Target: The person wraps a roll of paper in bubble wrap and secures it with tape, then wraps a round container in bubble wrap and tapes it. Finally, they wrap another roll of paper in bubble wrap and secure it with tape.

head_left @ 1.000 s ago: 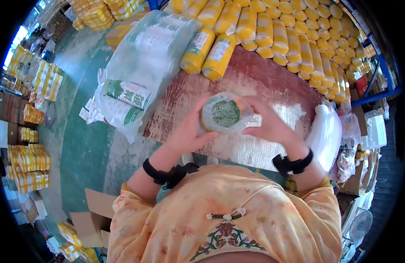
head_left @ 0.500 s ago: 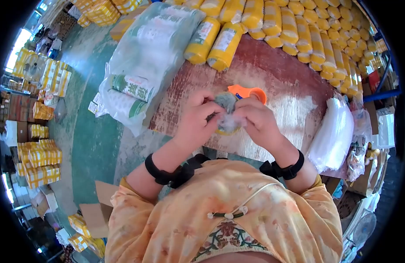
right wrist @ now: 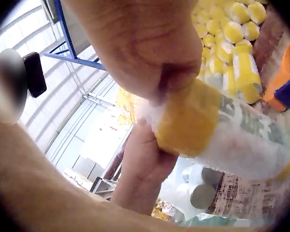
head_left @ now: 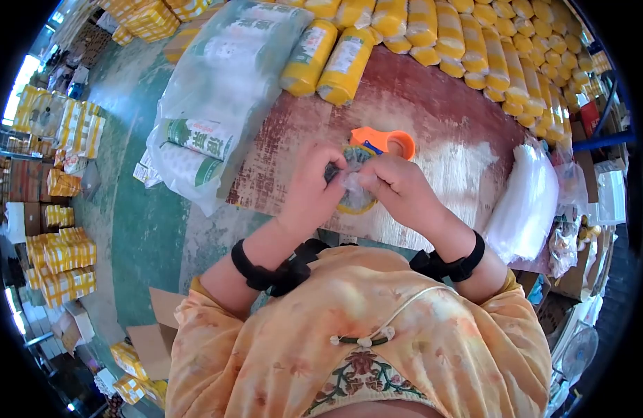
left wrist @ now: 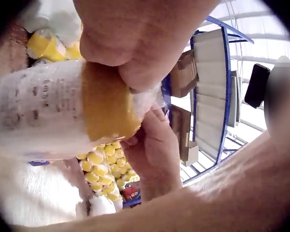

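Observation:
A cylindrical package with a yellow end band and a white printed label stands upright on the table between both hands. Its clear plastic bag is bunched at the top over dark green contents. My left hand pinches the gathered plastic from the left side. From the right, my right hand pinches the same bunch, its fingertips close to the left ones. Just behind the package lies an orange tape dispenser with a blue part. In the right wrist view, the right hand partly covers the package's top end.
Yellow-wrapped packages are stacked along the back of the worn red table. Two yellow rolls lie beside a large translucent bag of printed packs at left. A pile of clear plastic sleeves hangs at the right edge.
The hands went from being spread around the package's sides to pinching its plastic together at the top. The orange tape dispenser, hidden earlier, came into view behind it.

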Demonstrator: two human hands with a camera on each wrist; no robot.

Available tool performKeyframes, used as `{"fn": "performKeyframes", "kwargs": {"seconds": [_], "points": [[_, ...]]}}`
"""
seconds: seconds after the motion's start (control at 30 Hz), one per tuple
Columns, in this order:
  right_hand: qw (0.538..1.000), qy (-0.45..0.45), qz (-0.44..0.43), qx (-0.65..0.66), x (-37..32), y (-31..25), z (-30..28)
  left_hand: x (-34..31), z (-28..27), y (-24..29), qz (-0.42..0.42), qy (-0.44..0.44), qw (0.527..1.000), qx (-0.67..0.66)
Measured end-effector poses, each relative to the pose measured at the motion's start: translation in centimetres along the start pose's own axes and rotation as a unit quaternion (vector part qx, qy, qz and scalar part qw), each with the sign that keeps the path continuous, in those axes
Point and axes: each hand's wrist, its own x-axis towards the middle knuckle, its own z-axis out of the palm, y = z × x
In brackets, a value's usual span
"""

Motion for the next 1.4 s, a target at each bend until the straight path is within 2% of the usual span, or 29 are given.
{"fn": "performKeyframes", "kwargs": {"seconds": [0.07, 0.17, 0.27, 0.37, 0.47, 0.57, 0.67, 0.7, 0.73, 0.77, 0.83, 0.87, 0.9, 0.93, 0.97, 1.03, 1.1, 1.2, 1.23, 1.3, 1.4], "points": [[0.998, 0.036, -0.042, 0.009, 0.2, 0.4, 0.2, 0.6, -0.2, 0.0, -0.022, -0.033, 0.999, 0.018], [0.992, 0.099, -0.074, -0.02, 0.2, 0.8, 0.7, 0.9, -0.1, 0.4, 0.046, -0.034, 0.996, 0.072], [0.996, 0.068, -0.013, -0.059, 0.6, 1.1, 0.0, 0.6, 0.0, 0.9, 0.067, -0.079, 0.988, 0.113], [0.993, 0.028, 0.048, -0.105, 1.1, 0.7, -1.4, 0.1, -0.3, 1.8, 0.069, -0.119, 0.989, 0.061], [0.993, 0.01, 0.016, -0.117, 1.3, 1.4, -2.1, 0.2, -1.1, 1.6, 0.153, -0.19, 0.967, 0.074], [0.989, -0.028, 0.081, -0.12, 1.9, 1.2, -2.4, 0.7, -1.3, 2.1, 0.206, -0.218, 0.937, 0.18], [0.985, -0.062, 0.072, -0.141, 2.4, 1.9, -2.8, 1.0, -1.0, 0.0, 0.17, -0.202, 0.956, 0.125], [0.986, -0.068, 0.149, -0.015, 2.7, 1.9, -3.2, 0.9, -1.0, -0.1, 0.16, -0.202, 0.958, 0.121], [0.966, -0.072, 0.221, 0.112, 2.9, 1.7, -3.7, 0.7, -1.1, -0.2, 0.15, -0.202, 0.961, 0.117], [0.924, -0.073, 0.29, 0.237, 3.0, 1.7, -4.2, 0.6, -1.2, -0.3, 0.14, -0.203, 0.963, 0.112], [0.893, 0.099, 0.264, 0.35, 2.2, 4.2, -4.3, -0.1, -1.2, -0.2, 0.098, -0.184, 0.972, 0.108], [0.863, 0.184, 0.245, 0.402, 1.6, 6.4, -4.1, -0.2, -1.3, -0.3, 0.076, -0.174, 0.976, 0.106], [0.887, 0.215, 0.263, 0.314, 1.1, 10.2, -3.8, -0.3, -1.4, -0.3, 0.062, -0.168, 0.978, 0.103], [0.934, 0.167, 0.261, 0.179, 0.1, 12.0, -3.0, -0.5, -1.6, -0.3, 0.045, -0.164, 0.98, 0.1], [0.96, 0.118, 0.251, 0.04, -0.7, 13.3, -2.3, -0.5, -1.7, -0.4, 0.031, -0.161, 0.982, 0.098], [0.963, 0.034, 0.193, -0.186, -1.9, 15.8, -0.7, -0.2, -1.7, -0.8, 0.028, -0.164, 0.979, 0.114], [0.93, -0.034, 0.103, -0.352, -2.9, 18.0, 1.0, 0.5, -1.7, -1.5, 0.016, -0.164, 0.979, 0.121], [0.884, -0.097, 0.145, -0.434, -2.1, 19.0, 1.9, 2.5, -2.0, -2.7, -0.012, -0.155, 0.982, 0.103], [0.878, -0.137, 0.185, -0.42, -1.7, 19.3, 1.9, 3.1, -2.0, -2.6, -0.025, -0.154, 0.984, 0.086], [0.888, -0.13, 0.223, -0.38, -2.2, 19.6, 2.0, 3.4, -2.0, -2.5, -0.057, -0.158, 0.984, 0.067], [0.918, -0.08, 0.248, -0.3, -3.4, 18.1, 0.4, 2.0, -1.9, -3.2, -0.019, -0.133, 0.988, 0.078]]}}
